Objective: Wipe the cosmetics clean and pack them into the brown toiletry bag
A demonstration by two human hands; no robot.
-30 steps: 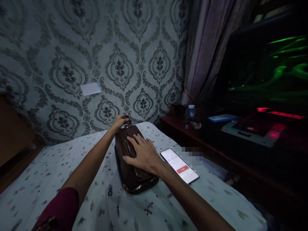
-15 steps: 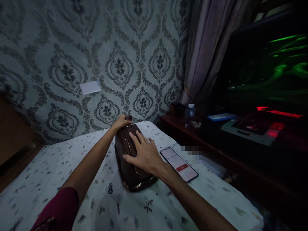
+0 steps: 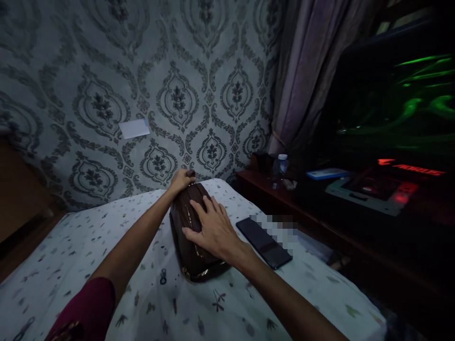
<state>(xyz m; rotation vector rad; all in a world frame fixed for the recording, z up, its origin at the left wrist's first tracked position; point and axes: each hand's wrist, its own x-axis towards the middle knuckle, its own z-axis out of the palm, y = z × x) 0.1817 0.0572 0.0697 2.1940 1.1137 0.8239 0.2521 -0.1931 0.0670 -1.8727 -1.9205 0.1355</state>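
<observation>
A dark brown handbag lies on a bed covered with a white patterned sheet. My left hand is closed around the far end of the bag, at what looks like its handle or zip pull. My right hand rests flat on top of the bag with its fingers spread, holding nothing. A phone lies on the sheet just right of the bag, its screen dark.
Patterned wallpaper with a white card stuck on it rises behind the bed. A curtain hangs at the right. A dark side table carries a plastic bottle. Glowing green and red electronics fill the far right.
The phone's screen has gone dark. My right hand has shifted slightly along the top of the bag. My left hand keeps its grip at the far end.
</observation>
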